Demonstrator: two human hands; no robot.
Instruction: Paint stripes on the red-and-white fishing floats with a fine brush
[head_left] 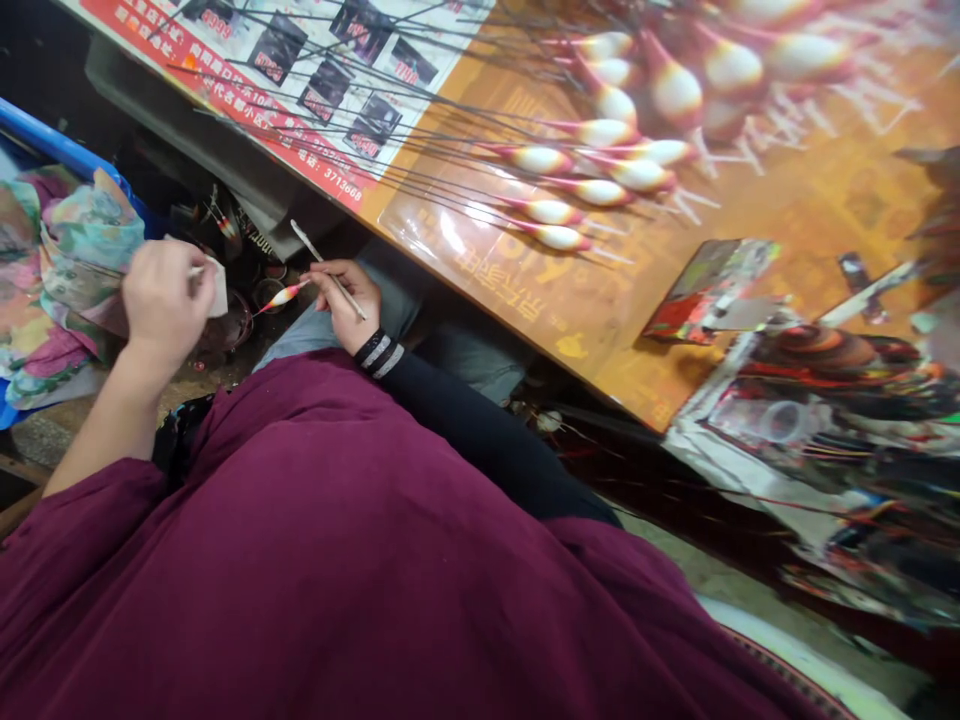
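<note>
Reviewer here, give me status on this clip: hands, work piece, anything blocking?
Left hand pinching white paper square. Right hand gripping red-and-white fishing float and slim pale stick. Nothing between hands; patterned cloth beside left hand.
</note>
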